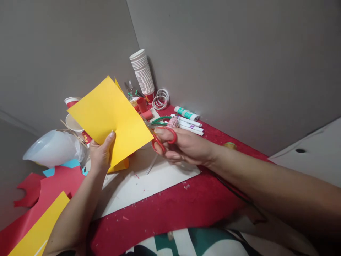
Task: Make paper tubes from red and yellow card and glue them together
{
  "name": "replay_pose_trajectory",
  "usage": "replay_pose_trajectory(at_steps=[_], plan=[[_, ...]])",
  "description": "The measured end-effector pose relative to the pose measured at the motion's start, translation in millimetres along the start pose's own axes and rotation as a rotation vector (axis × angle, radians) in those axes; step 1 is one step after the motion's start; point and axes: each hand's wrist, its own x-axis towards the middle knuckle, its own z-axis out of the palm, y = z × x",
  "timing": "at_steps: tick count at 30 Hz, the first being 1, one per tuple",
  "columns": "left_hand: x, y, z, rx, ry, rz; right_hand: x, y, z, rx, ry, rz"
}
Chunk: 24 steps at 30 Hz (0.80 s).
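Observation:
My left hand point(100, 155) pinches the lower edge of a yellow paper sheet point(109, 113), thumb on the front, and holds it up above the table. My right hand point(183, 146) grips red-handled scissors point(163, 138), fingers through the loops. The scissor blades reach to the right edge of the yellow sheet and are mostly hidden behind it. Both hands hover over a white board point(149, 181) lying on the red table cover point(170, 209).
A stack of white paper cups point(142, 73) stands in the wall corner, with white rings point(161, 99), a glue stick point(186, 113) and markers point(189, 125) beside it. Red, blue and yellow paper sheets point(39, 199) lie at the left, near a plastic bag point(53, 147) and red cups point(71, 102).

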Motion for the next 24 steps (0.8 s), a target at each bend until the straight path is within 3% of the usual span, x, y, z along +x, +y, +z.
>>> replay_pose_trajectory(at_steps=[3, 7, 17, 24], plan=[[0, 2, -1.6, 0.009, -0.02, -0.033, -1, -2, 0, -0.242, 0.051, -0.048], [-1, 2, -4.6, 0.003, -0.031, -0.129, -1, -5, 0, -0.32, 0.047, -0.044], [-13, -4, 1.7, -0.038, -0.024, -0.234, 4, 7, 9, 0.005, 0.071, -0.067], [-15, -4, 1.7, -0.022, -0.036, -0.237, 4, 8, 12, 0.022, 0.101, -0.119]])
